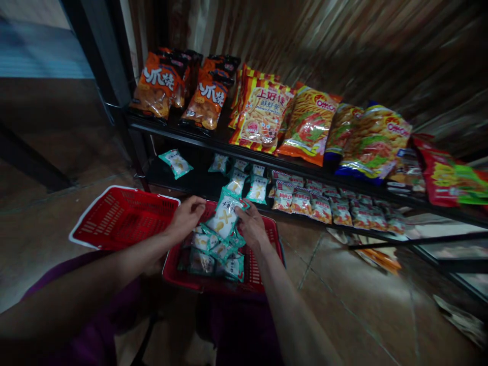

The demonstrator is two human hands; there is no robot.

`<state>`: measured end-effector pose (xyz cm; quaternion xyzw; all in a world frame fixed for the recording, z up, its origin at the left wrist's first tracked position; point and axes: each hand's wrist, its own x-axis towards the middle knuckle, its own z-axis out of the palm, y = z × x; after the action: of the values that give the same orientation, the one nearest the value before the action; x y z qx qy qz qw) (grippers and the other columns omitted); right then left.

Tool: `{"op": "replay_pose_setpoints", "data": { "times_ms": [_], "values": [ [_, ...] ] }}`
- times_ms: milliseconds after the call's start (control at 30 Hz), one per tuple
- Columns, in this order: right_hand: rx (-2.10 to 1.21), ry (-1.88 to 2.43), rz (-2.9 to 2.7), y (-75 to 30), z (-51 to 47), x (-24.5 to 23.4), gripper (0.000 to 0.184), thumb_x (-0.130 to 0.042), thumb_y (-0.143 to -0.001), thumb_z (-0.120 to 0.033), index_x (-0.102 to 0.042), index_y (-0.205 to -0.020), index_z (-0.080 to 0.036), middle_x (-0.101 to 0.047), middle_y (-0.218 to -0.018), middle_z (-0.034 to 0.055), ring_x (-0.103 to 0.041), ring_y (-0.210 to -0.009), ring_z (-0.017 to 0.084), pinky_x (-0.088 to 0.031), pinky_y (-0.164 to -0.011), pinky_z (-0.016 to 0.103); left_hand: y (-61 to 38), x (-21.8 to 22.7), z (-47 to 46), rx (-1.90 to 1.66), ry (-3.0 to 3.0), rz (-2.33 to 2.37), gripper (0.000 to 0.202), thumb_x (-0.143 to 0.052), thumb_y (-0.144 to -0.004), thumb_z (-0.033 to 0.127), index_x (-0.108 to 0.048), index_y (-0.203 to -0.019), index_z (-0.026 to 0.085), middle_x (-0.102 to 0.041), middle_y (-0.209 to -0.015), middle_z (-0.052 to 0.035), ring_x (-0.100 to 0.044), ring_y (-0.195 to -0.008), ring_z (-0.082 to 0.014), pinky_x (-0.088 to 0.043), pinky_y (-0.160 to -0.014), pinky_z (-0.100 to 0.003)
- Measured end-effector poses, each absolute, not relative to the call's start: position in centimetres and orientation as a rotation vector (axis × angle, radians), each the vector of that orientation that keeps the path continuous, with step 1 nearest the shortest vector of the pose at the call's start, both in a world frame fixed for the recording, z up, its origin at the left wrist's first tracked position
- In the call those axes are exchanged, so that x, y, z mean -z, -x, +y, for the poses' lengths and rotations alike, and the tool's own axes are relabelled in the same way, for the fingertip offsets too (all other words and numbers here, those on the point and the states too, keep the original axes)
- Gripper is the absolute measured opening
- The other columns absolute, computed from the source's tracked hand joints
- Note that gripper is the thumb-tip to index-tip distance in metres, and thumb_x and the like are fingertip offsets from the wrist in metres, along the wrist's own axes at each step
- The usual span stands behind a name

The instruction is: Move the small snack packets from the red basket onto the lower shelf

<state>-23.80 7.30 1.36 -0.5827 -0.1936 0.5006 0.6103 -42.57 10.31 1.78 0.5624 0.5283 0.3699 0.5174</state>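
Note:
My right hand (249,226) grips a white and green snack packet (224,216) by its right edge, above a red basket (270,239). Several similar packets (202,262) lie piled in that basket beneath it. To the left of the held packet is my left hand (188,216), over the basket's left side. Its fingers are loosely curled and slightly apart, with nothing visible in them. On the lower shelf (206,189), just beyond my hands, more green and white packets (257,188) stand in short rows, and a single one (176,163) lies apart at the left end.
A second red basket (125,216) with a white rim sits on the floor at left. Orange bags (156,86), prawn cracker bags (263,112) and noodle snack bags (310,119) line the upper shelf. Small red-and-white packets (301,201) fill the lower shelf rightward. A black post (102,66) rises at left.

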Motion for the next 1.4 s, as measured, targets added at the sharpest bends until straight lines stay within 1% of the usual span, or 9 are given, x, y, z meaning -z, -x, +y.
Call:
{"op": "replay_pose_setpoints", "data": {
  "times_ms": [133, 233, 333, 433, 633, 800, 967, 1200, 1400],
  "values": [
    [-1.263, 1.304, -0.582, 23.7, 8.8, -0.4, 0.052, -0.083, -0.053, -0.031, -0.059, -0.099, -0.025, -0.068, -0.086, -0.0031, -0.064, -0.078, 0.016, -0.053, -0.072, 0.030, 42.2, -1.9, 11.8, -0.876, -0.879, 1.085, 0.035, -0.071, -0.067, 0.044, -0.066, -0.091, 0.018, -0.067, -0.097, -0.0059, -0.060, -0.093, -0.0202, -0.047, -0.082, -0.034],
    [-1.332, 1.309, -0.670, 23.7, 9.3, 0.1, 0.053, -0.083, -0.056, -0.031, -0.058, -0.102, -0.026, -0.068, -0.087, -0.0037, -0.064, -0.078, 0.016, -0.053, -0.075, 0.032, 41.6, -2.0, 12.2, -0.870, -0.773, 1.082, 0.045, -0.078, -0.058, 0.048, -0.068, -0.092, 0.018, -0.068, -0.102, -0.0071, -0.059, -0.098, -0.0204, -0.045, -0.083, -0.033],
    [-1.398, 1.284, -0.737, 23.7, 9.4, 0.4, 0.056, -0.082, -0.058, -0.032, -0.056, -0.107, -0.027, -0.068, -0.089, -0.0032, -0.065, -0.080, 0.017, -0.053, -0.076, 0.034, 41.1, -2.3, 12.5, -0.869, -0.696, 1.105, 0.041, -0.080, -0.057, 0.043, -0.068, -0.088, 0.019, -0.070, -0.097, -0.0054, -0.061, -0.091, -0.0181, -0.045, -0.076, -0.029],
    [-1.436, 1.266, -0.766, 23.9, 9.3, 0.5, 0.056, -0.082, -0.058, -0.032, -0.056, -0.108, -0.027, -0.069, -0.092, -0.0017, -0.066, -0.085, 0.019, -0.053, -0.080, 0.036, 40.6, -2.5, 12.8, -0.857, -0.596, 1.102, 0.033, -0.082, -0.054, 0.034, -0.067, -0.079, 0.018, -0.070, -0.082, -0.0034, -0.062, -0.076, -0.0158, -0.046, -0.067, -0.026],
    [-1.549, 1.271, -0.807, 24.5, 8.7, 0.1, 0.051, -0.076, -0.067, -0.040, -0.056, -0.113, -0.028, -0.066, -0.114, 0.0019, -0.064, -0.100, 0.021, -0.052, -0.087, 0.036, 40.2, -3.1, 13.4, -1.005, -0.496, 1.205, 0.025, -0.079, -0.057, 0.027, -0.064, -0.074, 0.016, -0.066, -0.068, 0.0007, -0.058, -0.060, -0.0108, -0.043, -0.058, -0.023],
    [-1.636, 1.296, -0.879, 24.7, 8.5, -0.4, 0.059, -0.080, -0.063, -0.034, -0.055, -0.116, -0.025, -0.066, -0.117, 0.0032, -0.064, -0.101, 0.022, -0.052, -0.087, 0.035, 40.6, -3.3, 14.3, -1.104, -0.405, 1.225, 0.027, -0.080, -0.056, 0.025, -0.062, -0.074, 0.015, -0.068, -0.072, -0.0007, -0.060, -0.062, -0.0112, -0.045, -0.062, -0.025],
    [-1.599, 1.273, -0.906, 24.4, 8.7, -0.1, 0.055, -0.079, -0.064, -0.031, -0.058, -0.114, -0.026, -0.068, -0.113, 0.0021, -0.064, -0.100, 0.021, -0.050, -0.088, 0.036, 41.5, -3.3, 14.9, -1.084, -0.452, 1.160, 0.028, -0.080, -0.056, 0.030, -0.067, -0.073, 0.013, -0.070, -0.079, -0.0061, -0.063, -0.070, -0.0145, -0.046, -0.070, -0.028],
    [-1.646, 1.258, -0.898, 24.1, 8.6, -0.1, 0.052, -0.080, -0.063, -0.028, -0.061, -0.110, -0.025, -0.069, -0.111, 0.0014, -0.066, -0.095, 0.021, -0.051, -0.086, 0.037, 42.2, -3.8, 15.0, -1.113, -0.469, 1.191, 0.012, -0.074, -0.056, 0.021, -0.065, -0.062, 0.015, -0.067, -0.068, -0.0028, -0.061, -0.064, -0.0135, -0.046, -0.064, -0.027],
    [-1.649, 1.254, -0.912, 24.3, 8.6, -0.3, 0.051, -0.080, -0.062, -0.028, -0.062, -0.110, -0.025, -0.069, -0.112, 0.0010, -0.065, -0.096, 0.021, -0.051, -0.087, 0.037, 42.6, -4.1, 14.9, -1.101, -0.588, 1.177, 0.010, -0.073, -0.057, 0.021, -0.065, -0.060, 0.016, -0.064, -0.064, -0.0004, -0.057, -0.061, -0.0112, -0.041, -0.058, -0.023]
  ]
}}
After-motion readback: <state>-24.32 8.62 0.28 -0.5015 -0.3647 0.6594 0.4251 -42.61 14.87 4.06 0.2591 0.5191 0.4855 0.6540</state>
